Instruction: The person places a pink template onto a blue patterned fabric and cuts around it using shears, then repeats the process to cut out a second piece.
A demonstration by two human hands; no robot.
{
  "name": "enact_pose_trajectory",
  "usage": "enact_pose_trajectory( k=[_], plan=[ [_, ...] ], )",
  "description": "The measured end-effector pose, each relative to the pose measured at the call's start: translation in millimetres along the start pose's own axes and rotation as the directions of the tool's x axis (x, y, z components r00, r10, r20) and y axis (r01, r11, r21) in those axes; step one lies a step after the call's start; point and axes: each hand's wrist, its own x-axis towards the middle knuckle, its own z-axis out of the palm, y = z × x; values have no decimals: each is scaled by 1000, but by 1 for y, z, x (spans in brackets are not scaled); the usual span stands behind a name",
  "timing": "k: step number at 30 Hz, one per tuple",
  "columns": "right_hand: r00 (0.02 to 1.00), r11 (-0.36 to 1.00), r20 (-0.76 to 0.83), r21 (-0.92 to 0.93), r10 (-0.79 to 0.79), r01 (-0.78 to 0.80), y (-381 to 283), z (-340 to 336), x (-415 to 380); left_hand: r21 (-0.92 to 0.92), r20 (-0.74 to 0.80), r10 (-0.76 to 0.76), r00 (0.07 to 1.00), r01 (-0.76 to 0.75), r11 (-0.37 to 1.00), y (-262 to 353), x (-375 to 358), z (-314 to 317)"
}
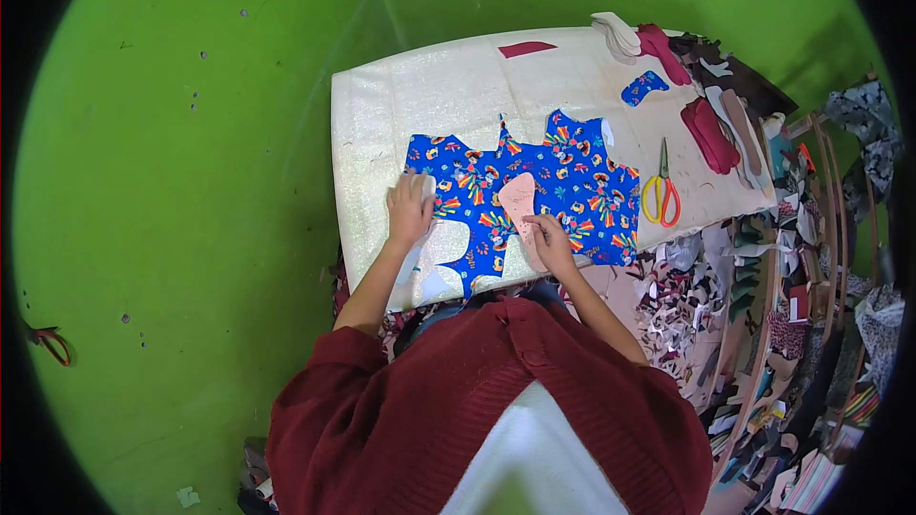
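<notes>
Firstly, head view: pink curved template, its dark marks too small to read, lying on blue figure-printed fabric upon the white-covered desk. Left hand: fingers extended, slightly parted, flat at the fabric's left edge. Right hand: fingers bent, touching the template's right edge; pinch or press, cannot tell. Scissors, yellow and orange handles, right of the fabric.

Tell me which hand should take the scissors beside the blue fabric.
The right hand, probably: it is nearer the scissors, though its fingers are at the pink piece. The left hand lies at the blue fabric's opposite side.
</notes>
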Motion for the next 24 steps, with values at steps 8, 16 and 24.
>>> enact_pose_trajectory(
  k=[8,16,24],
  plan=[
    [997,983,-4,-166,-78,76,-6,-11,-6,-359,275,629,727,-529,769,33,-22,-26],
    [984,775,134,-607,-118,175,-14,-27,-29,-359,375,735,565,-643,677,27,-2,4],
    [983,848,183,-521,2,95,-15,-64,-46,-444,353,788,504,-651,615,13,9,-11]
  ],
)
